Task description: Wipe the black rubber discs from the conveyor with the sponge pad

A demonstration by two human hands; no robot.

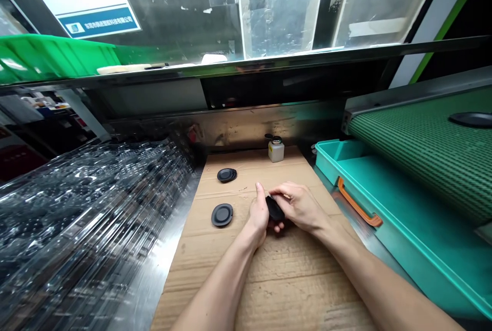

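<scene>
My left hand [259,214] cups the black disc [275,209] from below while my right hand [299,206] pinches it from above, the two pressed close together over the middle of the cardboard sheet [269,280] on the worktop. If my pinch slips, the disc could fall and roll off the right edge toward the teal tray [357,177], or off the left edge onto the clear plastic trays [88,203]. I count four discs: this one, the far disc [226,175] and near disc [222,215] lying flat toward the left edge, and the belt disc [471,119] on the green conveyor belt [418,162]. One white bottle [275,150] stands at the far edge.
</scene>
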